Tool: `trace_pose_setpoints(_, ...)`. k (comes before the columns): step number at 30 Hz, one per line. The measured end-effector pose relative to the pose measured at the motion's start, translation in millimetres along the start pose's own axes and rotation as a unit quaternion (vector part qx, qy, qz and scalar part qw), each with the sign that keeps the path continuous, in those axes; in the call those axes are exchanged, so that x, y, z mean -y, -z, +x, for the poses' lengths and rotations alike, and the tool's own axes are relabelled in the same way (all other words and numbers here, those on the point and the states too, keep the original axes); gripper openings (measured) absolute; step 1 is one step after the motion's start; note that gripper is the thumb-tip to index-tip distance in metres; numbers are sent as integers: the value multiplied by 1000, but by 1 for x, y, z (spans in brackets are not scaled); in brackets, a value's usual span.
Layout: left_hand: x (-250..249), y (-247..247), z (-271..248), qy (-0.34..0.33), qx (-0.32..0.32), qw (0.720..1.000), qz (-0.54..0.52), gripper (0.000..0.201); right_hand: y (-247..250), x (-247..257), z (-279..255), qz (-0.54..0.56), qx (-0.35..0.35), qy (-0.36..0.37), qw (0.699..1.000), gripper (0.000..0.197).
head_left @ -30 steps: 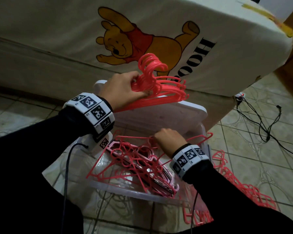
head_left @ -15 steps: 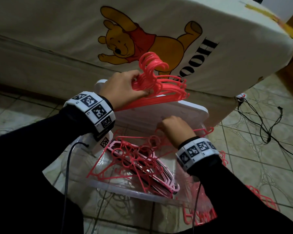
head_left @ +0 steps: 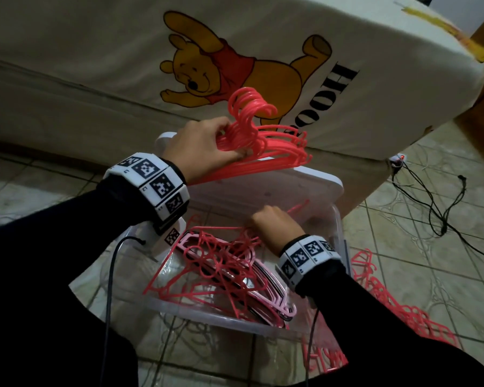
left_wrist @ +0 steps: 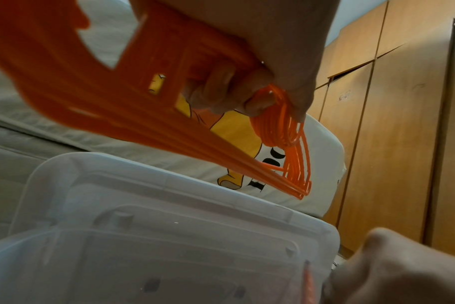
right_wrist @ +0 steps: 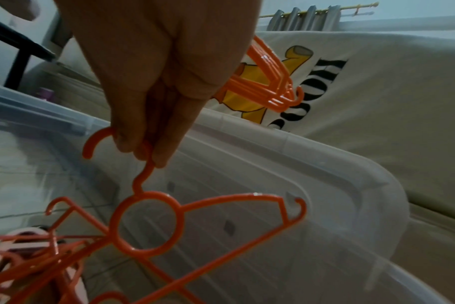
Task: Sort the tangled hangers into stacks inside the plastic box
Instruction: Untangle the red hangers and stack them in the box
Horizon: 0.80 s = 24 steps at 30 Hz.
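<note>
My left hand (head_left: 207, 148) grips a stack of red hangers (head_left: 266, 143) just below their hooks, held above the far edge of the clear plastic box (head_left: 215, 321). The left wrist view shows my fingers (left_wrist: 221, 90) curled round that stack (left_wrist: 185, 131). My right hand (head_left: 274, 223) is inside the box and pinches the hook of a single red hanger (right_wrist: 148, 222), lifted from the tangled red hangers (head_left: 207, 263). A row of pink hangers (head_left: 263, 291) lies under the tangle.
The box's white lid (head_left: 263, 188) leans against a bed (head_left: 95, 65) covered by a cartoon-bear sheet. More red hangers (head_left: 389, 300) lie on the tiled floor right of the box. Black cables (head_left: 442, 208) trail at the far right. A wooden wardrobe (left_wrist: 403, 123) stands beyond.
My right hand has risen from the tangle toward the far side of the box, drawing one red hanger up by its hook. The left hand has kept its stack nearly still.
</note>
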<state>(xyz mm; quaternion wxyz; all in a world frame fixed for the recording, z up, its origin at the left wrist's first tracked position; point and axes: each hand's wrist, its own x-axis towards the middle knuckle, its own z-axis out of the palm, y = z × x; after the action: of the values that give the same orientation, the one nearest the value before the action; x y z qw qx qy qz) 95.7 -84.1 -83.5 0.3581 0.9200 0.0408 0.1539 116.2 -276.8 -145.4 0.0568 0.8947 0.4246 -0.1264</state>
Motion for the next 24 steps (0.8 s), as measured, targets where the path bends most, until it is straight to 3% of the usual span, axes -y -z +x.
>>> trace_pose_setpoints(5,2,1,0,4,-7,1000,-1,49,4,0,5,-23,-21,14,999,19)
trace_pose_setpoints(11,5,7,1,20,-28,999,-7,58,28,-31,-6,42,-86,-60,994,21)
trace_pose_setpoints(17,6,9,2,25,-32,999,-5,57,12,-32,-15,12,-45,-79,996,21)
trace_pose_setpoints(24,6,5,2,25,-16,999,11,66,2,-7,-19,-59,-7,-12,998,16)
